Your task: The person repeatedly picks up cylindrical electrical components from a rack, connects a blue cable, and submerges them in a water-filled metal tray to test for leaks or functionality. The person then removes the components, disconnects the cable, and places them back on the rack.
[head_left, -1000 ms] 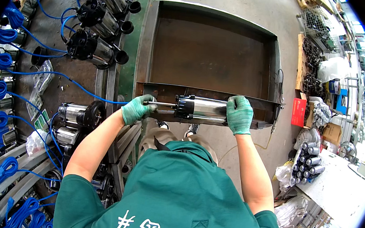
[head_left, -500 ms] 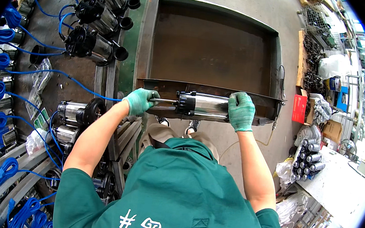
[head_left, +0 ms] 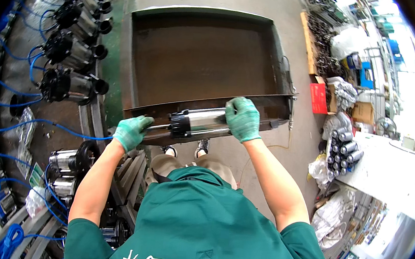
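A submersible pump [head_left: 203, 121] with a shiny steel barrel and a black ribbed collar lies sideways across the near ledge of a dark metal tank [head_left: 205, 11]. Its left end sits a little lower than its right. My left hand [head_left: 130, 131], in a green glove, is closed around the thin metal rods projecting from the collar. Over the barrel's right end my right hand [head_left: 242, 119], gloved the same, is wrapped from above and hides that end. A blue cable [head_left: 66, 126] comes in from the left to my left hand; where it ends is hidden.
Several similar steel pumps [head_left: 70, 86] stand in a row on the left, trailing blue cables. More pumps [head_left: 66, 161] lie on a metal rack at the lower left. To the right are a red box [head_left: 318, 97], bundled steel cylinders [head_left: 342, 153] and a white table [head_left: 375, 172].
Both hands and the pump have shifted left in view, along with the surroundings. The pump has gone from nearly level to slanting, its left end lower. Both hands keep hold of it.
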Available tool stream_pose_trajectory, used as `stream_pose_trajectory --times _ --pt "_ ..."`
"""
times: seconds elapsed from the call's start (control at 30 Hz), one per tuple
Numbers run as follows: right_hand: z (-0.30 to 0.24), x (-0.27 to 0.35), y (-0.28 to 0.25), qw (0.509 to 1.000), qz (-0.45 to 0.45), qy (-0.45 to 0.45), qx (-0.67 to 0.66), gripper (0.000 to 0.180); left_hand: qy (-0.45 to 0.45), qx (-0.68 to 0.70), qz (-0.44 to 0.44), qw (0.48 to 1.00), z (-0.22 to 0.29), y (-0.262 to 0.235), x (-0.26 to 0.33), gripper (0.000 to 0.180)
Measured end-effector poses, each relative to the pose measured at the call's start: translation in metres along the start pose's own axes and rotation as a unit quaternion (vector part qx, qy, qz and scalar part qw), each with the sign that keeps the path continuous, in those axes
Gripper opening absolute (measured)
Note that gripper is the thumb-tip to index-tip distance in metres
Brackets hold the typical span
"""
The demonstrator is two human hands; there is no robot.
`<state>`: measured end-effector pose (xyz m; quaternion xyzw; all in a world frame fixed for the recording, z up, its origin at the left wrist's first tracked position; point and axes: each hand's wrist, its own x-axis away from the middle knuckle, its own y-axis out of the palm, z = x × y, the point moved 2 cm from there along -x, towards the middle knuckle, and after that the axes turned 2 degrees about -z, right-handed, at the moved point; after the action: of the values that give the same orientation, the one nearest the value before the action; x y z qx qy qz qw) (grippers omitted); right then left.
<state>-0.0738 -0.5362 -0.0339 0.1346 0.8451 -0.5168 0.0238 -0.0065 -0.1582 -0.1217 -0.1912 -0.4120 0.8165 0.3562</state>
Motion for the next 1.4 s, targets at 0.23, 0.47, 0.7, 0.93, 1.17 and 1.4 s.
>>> stream_pose_trajectory --times 0.23,0.47,0.7,0.93,1.17,1.4 --pt "0.003 -0.001 0.0 1.0 -0.014 0.013 -0.001 0.02 -0.003 -0.12 0.027 0.992 0.004 0.005 0.004 0.044" --pt "0.105 0.014 -0.043 0.963 0.087 0.117 -0.225 0.029 -0.179 -0.056 0.068 0.98 0.044 -0.012 0.041 0.09" --pt "0.409 0.134 -0.034 0.894 0.028 0.443 -0.06 0.045 -0.322 0.066 0.19 0.925 0.106 0.01 0.087 0.074" --pt "0.239 0.057 -0.094 0.604 -0.135 0.419 -0.665 0.014 -0.253 0.271 0.234 0.899 0.203 0.011 0.014 0.069" --pt "0.028 0.084 -0.062 0.851 -0.272 0.078 -0.443 0.032 -0.133 0.49 0.181 0.842 0.285 -0.008 -0.099 0.07" --pt "-0.038 0.089 -0.027 0.901 -0.313 -0.066 -0.294 0.04 -0.279 0.636 0.376 0.613 0.234 0.0 -0.08 0.031"
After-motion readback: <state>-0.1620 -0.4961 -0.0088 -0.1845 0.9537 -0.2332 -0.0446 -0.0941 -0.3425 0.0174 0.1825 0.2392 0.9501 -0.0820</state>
